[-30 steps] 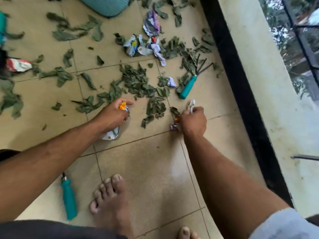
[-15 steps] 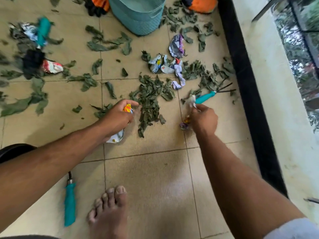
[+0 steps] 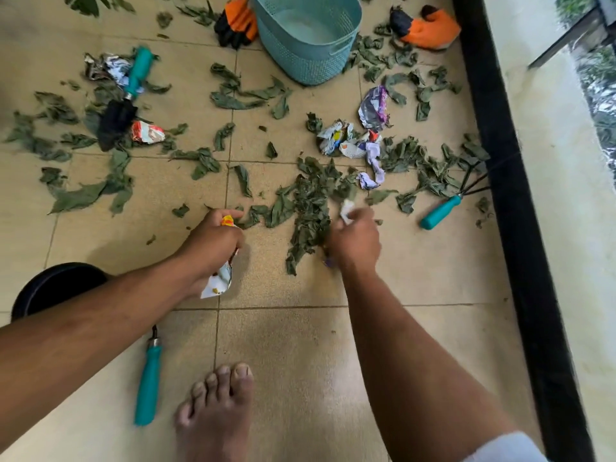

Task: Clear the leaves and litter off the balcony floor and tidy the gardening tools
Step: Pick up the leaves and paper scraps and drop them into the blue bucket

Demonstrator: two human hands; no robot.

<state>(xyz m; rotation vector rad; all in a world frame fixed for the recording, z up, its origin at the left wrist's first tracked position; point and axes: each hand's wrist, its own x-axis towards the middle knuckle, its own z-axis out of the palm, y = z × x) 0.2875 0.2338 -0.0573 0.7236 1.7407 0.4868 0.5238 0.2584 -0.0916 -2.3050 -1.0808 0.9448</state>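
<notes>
Head view: early in the job, by the look of it. Left hand [image 3: 213, 240] curled round a crumpled white and yellow wrapper [image 3: 220, 281]; right hand [image 3: 355, 240] gripping a scrap of pale litter [image 3: 346, 208] at the edge of the big leaf pile [image 3: 308, 211].

Still scattered over the tiled floor [image 3: 293, 345]: leaves nearly everywhere, a cluster of crumpled wrappers [image 3: 350, 145], a purple one [image 3: 373, 108], a red and white one [image 3: 146, 132].

Tools untidied: hand rake [image 3: 443, 211] by the black kerb, trowel [image 3: 126, 98] far left among litter, a teal-handled tool [image 3: 148, 385] beside the bare foot [image 3: 213, 411].

Teal basket [image 3: 300, 61] at the top seemingly empty of tools and litter, orange gloves [image 3: 426, 26] lying either side. Black bin [image 3: 56, 288] at lower left, contents hidden.
</notes>
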